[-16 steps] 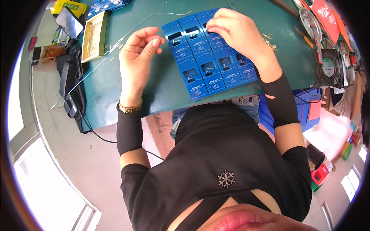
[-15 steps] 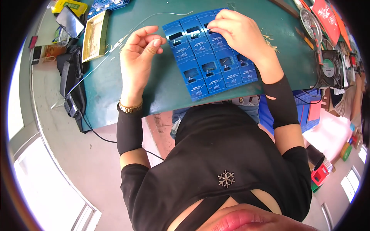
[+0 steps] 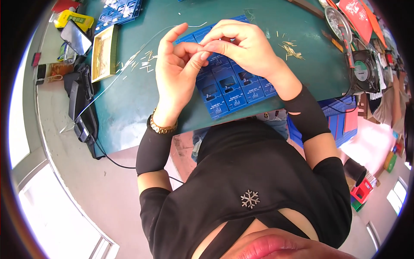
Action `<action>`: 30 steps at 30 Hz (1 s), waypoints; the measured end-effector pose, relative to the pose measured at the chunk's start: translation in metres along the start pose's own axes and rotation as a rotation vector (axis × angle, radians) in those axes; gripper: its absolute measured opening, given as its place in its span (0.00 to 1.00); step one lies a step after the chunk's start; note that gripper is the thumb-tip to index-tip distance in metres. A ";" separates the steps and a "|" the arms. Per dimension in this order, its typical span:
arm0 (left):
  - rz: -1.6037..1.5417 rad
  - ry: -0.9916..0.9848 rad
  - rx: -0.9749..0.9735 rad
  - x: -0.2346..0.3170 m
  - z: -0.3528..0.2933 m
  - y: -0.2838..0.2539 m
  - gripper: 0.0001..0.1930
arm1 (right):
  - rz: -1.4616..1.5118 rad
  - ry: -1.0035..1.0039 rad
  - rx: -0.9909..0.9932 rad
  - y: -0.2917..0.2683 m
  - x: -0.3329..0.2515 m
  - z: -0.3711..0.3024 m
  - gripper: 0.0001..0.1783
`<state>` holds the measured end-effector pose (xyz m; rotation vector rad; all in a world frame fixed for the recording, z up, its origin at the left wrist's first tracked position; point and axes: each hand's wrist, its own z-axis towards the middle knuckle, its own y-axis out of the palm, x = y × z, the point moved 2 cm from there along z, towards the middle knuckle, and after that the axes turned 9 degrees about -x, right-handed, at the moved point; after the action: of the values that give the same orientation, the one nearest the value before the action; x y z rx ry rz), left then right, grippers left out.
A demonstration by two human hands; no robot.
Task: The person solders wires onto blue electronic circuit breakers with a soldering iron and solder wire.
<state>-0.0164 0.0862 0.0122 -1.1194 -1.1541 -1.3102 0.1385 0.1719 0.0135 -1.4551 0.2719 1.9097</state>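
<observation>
Over the upper left part of a blue printed panel (image 3: 236, 91), my left hand (image 3: 179, 71) and my right hand (image 3: 248, 47) meet at the fingertips. Thumb and index finger of the left are pinched together, its other fingers loosely bent. The right hand's thumb and fingers are closed in a pinch against them. Anything between the fingertips is too small or hidden to name. The panel lies flat near the table's front edge, made of several joined rectangles with dark window-like patches and white print. My hands cover part of its far side.
Thin golden sticks (image 3: 292, 51) lie scattered on the green table (image 3: 319, 82), right of the panel and left of my left hand. An open box (image 3: 114, 52) with similar sticks stands at left, beside a pale wire (image 3: 133, 55). A small fan (image 3: 366, 73) sits at the right edge.
My right hand has moved left from the panel's far right part, and my left hand has moved right. Their fingertips, apart before, now meet over the panel.
</observation>
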 end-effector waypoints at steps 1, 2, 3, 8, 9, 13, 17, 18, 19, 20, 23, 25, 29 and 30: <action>0.014 0.034 0.010 -0.002 0.000 0.001 0.32 | -0.001 0.004 0.000 -0.001 -0.001 -0.001 0.06; 0.028 0.068 0.021 -0.004 -0.001 0.002 0.35 | -0.044 0.030 0.002 -0.003 -0.001 -0.002 0.06; 0.028 0.064 0.023 -0.006 -0.001 0.002 0.35 | -0.083 0.054 0.004 -0.004 -0.001 -0.003 0.06; 0.307 0.136 0.071 -0.013 -0.001 0.000 0.40 | -0.133 0.052 -0.044 -0.001 -0.002 -0.005 0.04; 0.305 0.134 0.072 -0.015 -0.001 0.000 0.40 | -0.205 0.012 -0.039 0.000 -0.001 -0.005 0.04; 0.564 0.211 0.059 -0.011 -0.002 0.002 0.40 | -0.370 -0.036 -0.019 0.002 0.005 -0.006 0.04; 0.740 0.327 0.045 -0.008 -0.003 -0.004 0.30 | -0.342 -0.034 0.056 -0.004 0.004 -0.007 0.04; 0.769 0.337 0.086 -0.008 -0.002 -0.007 0.19 | -0.311 0.013 0.096 -0.009 0.002 -0.007 0.04; 0.767 0.337 0.089 -0.006 -0.002 -0.010 0.19 | -0.280 0.059 0.136 -0.014 0.002 -0.008 0.04; 0.787 0.285 0.129 -0.004 -0.003 -0.012 0.15 | -0.301 0.084 0.130 -0.020 0.008 -0.009 0.05; 0.787 0.248 0.181 -0.004 -0.003 -0.020 0.08 | -0.404 0.204 0.125 -0.030 0.020 -0.016 0.06; 0.723 0.203 0.229 -0.009 -0.004 -0.024 0.06 | -0.364 0.246 0.095 -0.028 0.022 -0.017 0.05; 0.649 0.149 0.218 -0.008 -0.005 -0.022 0.04 | -0.619 0.128 0.073 -0.024 0.020 -0.015 0.04; 0.645 0.147 0.218 -0.009 -0.005 -0.022 0.04 | -0.650 0.117 0.069 -0.025 0.021 -0.015 0.04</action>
<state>-0.0377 0.0828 0.0015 -1.0872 -0.7141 -0.7311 0.1634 0.1900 -0.0044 -1.3918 -0.0815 1.2824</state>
